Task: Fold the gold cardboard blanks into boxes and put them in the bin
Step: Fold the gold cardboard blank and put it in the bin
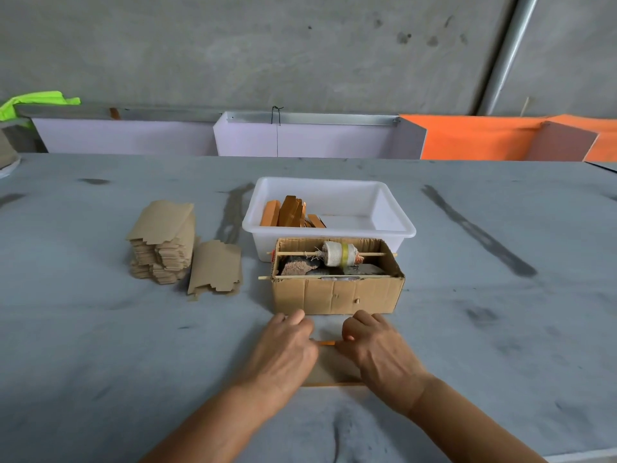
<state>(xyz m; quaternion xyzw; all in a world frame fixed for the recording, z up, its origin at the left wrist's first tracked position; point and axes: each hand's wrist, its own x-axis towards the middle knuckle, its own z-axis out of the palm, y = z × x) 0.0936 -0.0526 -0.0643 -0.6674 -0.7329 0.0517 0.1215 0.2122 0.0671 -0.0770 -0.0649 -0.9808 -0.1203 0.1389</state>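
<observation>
- The left hand (285,345) lies knuckles-up on a flat blank (334,369), its fingers curled down onto the blank's far edge just in front of the carton (337,292).
- The right hand (377,345) lies the same way on the blank's other side, fingers curled over the far edge; whether either hand pinches the card or only presses on it cannot be told.
- Between the two hands a thin gold-orange strip of the blank's far edge shows; its plain brown face is up, and its near edge lies between the wrists.
- The blank rests on the grey worktop (100,329), just in front of the carton and not touching it as far as can be seen.
- The carton is open-topped, with two thin sticks (334,254) laid across it; the far stick carries a spool (340,254) of white thread, and dark lumps lie below.
- Directly behind the carton, touching or nearly touching it, stands the white bin (394,208), with several gold boxes (290,212) leaning in its left half.
- Left of the carton lies a short pile of blanks (215,269), brown side up.
- Further left of that, a taller stack (163,242) of blanks, leaning slightly.
- Behind the bin, at the worktop's far edge, stand white panels (300,138) and an orange one (474,138) against a grey wall.
</observation>
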